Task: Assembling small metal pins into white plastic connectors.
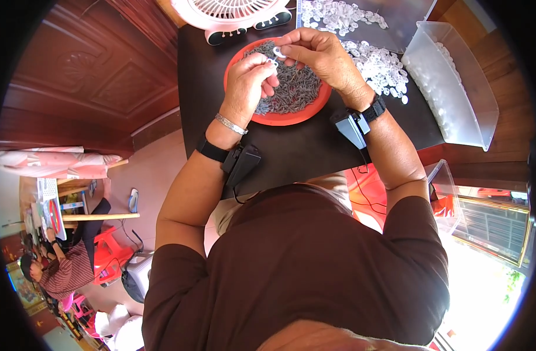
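Above an orange-red basin (pixel 287 120) heaped with small grey screw-like pieces (pixel 291 96), my two hands meet, fingertips almost touching. My right hand (pixel 326 58) pinches a small white oval plastic ring (pixel 279 52) between thumb and forefinger. Just below it, my left hand (pixel 246 85) is closed in a pinch on a small white piece (pixel 272 62), whose shape is mostly covered by the fingers. Many white oval plastic pieces (pixel 378 67) lie in a loose pile on the dark table, right of the basin.
A pink-and-white fan (pixel 230 13) stands at the table's far edge. A clear bin (pixel 411 29) with white pieces lies behind the pile, and another translucent bin (pixel 455 96) stands to the right. Far left, another person (pixel 69 269) sits near a red stool (pixel 111 254).
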The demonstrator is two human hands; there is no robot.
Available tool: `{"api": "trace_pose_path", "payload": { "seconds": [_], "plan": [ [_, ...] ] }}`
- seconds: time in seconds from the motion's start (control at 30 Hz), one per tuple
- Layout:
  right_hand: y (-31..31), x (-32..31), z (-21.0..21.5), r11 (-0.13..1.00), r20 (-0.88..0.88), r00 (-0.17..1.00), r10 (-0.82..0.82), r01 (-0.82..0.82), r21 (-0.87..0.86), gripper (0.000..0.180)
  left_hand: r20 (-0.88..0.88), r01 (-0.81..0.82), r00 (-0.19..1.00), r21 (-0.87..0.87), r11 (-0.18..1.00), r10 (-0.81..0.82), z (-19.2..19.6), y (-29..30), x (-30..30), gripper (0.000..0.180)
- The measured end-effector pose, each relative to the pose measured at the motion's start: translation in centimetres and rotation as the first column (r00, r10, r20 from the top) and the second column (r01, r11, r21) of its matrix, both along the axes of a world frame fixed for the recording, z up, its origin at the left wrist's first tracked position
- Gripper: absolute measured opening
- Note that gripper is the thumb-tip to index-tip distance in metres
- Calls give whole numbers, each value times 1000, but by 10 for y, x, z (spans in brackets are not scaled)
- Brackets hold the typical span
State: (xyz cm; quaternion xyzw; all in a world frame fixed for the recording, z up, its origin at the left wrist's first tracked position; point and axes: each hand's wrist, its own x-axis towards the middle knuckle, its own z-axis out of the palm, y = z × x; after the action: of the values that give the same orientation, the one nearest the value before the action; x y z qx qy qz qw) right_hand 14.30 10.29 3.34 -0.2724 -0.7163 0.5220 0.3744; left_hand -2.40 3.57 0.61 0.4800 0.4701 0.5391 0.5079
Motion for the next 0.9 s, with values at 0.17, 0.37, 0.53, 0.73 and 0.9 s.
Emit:
{"api": "trace_pose_path", "payload": {
  "seconds": [0.17, 0.37, 0.53, 0.73, 0.9],
  "plan": [
    [1, 0, -2, 1000, -1, 1000, 25, -25, 2, 17, -34, 2, 999, -17, 1000, -2, 1, -1, 0, 19],
    [-2, -1, -1, 1000, -7, 1000, 14, -14, 4, 17, -26, -17, 1000, -7, 1000, 17, 0, -1, 0, 17],
    [2, -2, -7, 999, -17, 999, 49, -48, 24, 17, -36, -11, 999, 2, 1000, 11, 1, -1, 2, 17],
    [0, -4, -8, 997, 8, 999, 48, -48, 55, 18, -34, -5, 999, 26, 1000, 6, 0, -2, 2, 17],
    [0, -3, -8, 996, 10, 998, 61, -62, 66, 17, -27, -4, 1000, 42, 999, 5, -1, -2, 3, 17]
  ]
}}
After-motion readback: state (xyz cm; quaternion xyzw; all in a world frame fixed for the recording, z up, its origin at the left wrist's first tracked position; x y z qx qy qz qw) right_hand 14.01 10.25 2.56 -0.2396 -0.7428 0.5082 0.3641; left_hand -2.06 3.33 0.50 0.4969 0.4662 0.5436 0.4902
